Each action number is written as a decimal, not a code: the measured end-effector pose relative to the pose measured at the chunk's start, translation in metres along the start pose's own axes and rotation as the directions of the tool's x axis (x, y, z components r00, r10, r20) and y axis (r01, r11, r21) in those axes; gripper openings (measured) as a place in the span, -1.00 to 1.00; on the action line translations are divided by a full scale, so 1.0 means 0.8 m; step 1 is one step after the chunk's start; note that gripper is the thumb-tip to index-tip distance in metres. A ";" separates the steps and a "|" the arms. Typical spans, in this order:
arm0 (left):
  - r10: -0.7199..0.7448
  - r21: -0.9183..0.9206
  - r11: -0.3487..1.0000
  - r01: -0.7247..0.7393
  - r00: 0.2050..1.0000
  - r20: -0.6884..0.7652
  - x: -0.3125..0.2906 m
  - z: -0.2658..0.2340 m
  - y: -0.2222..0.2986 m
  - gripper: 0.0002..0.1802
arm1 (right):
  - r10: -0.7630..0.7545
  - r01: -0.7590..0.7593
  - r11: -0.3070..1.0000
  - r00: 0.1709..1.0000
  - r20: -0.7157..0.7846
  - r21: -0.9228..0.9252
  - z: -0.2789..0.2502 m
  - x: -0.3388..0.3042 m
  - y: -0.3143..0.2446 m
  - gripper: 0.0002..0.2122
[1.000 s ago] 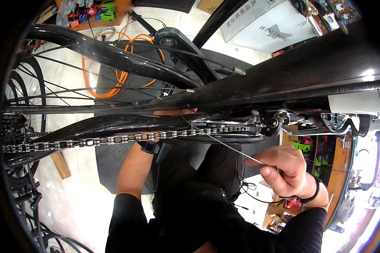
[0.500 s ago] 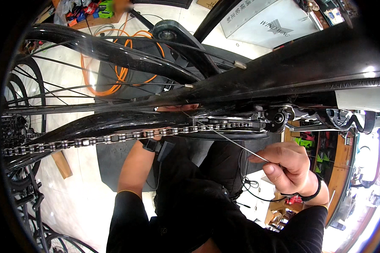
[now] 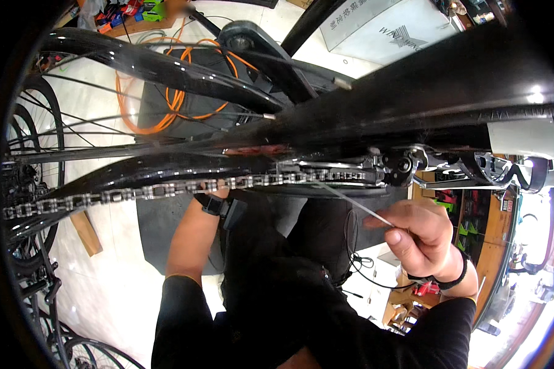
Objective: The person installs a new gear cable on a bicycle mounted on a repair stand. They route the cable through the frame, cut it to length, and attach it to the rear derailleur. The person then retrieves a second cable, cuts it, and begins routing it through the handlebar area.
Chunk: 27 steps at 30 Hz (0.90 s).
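A black bicycle frame [image 3: 412,86] crosses the view close in front of me, with its chain [image 3: 148,192] running along the near side. My right hand [image 3: 420,237] is closed in a pinch, thumb against fingers, on a thin silver wire [image 3: 357,202]. From there the wire slants up and left to the chain beside the front derailleur [image 3: 375,167], where its far end is lost. My left hand [image 3: 256,150] reaches up behind the chain and the chainstay [image 3: 148,171]. Only a bit of it shows through a gap in the frame, so its fingers cannot be made out.
A crank arm [image 3: 264,58] juts out beyond the frame. Orange hose [image 3: 175,101] lies coiled over a dark mat [image 3: 151,230]. A large white box [image 3: 388,31] stands at far right. Other bike wheels [image 3: 52,123] are on the left. Thin black cable [image 3: 363,263] hangs near my right wrist.
The view has shifted slightly, and the chain and frame look blurred. My right hand keeps its pinch on the wire, almost in the same place. My left hand stays behind the frame.
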<state>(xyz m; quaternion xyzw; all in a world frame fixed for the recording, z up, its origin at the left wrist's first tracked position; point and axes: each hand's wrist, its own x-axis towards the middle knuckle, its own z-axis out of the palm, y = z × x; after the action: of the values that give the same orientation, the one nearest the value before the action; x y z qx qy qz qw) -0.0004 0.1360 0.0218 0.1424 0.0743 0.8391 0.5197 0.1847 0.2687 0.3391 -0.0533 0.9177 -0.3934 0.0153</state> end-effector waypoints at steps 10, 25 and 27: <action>0.102 0.675 0.730 0.106 0.960 -0.261 -0.064 -0.073 0.021 -0.62 | 0.233 -0.231 0.966 0.972 -0.005 0.114 -0.015 -0.022 -0.004 -0.80; 0.766 0.824 0.537 0.183 0.303 -0.567 -0.387 -0.017 -0.028 -0.89 | 0.282 -0.302 0.898 0.953 0.107 0.319 0.037 -0.143 0.038 -0.81; 0.712 0.785 0.572 0.238 0.332 -0.619 -0.395 -0.005 -0.034 -0.90 | 0.265 -0.270 0.911 0.962 0.059 0.310 0.047 -0.167 0.051 -0.80</action>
<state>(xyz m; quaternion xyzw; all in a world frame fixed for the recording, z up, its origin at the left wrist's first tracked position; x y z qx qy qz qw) 0.1541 -0.1342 -0.0408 -0.1285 0.6750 0.7174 0.1150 0.3164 0.2842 0.2816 0.0730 0.8415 -0.5287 0.0845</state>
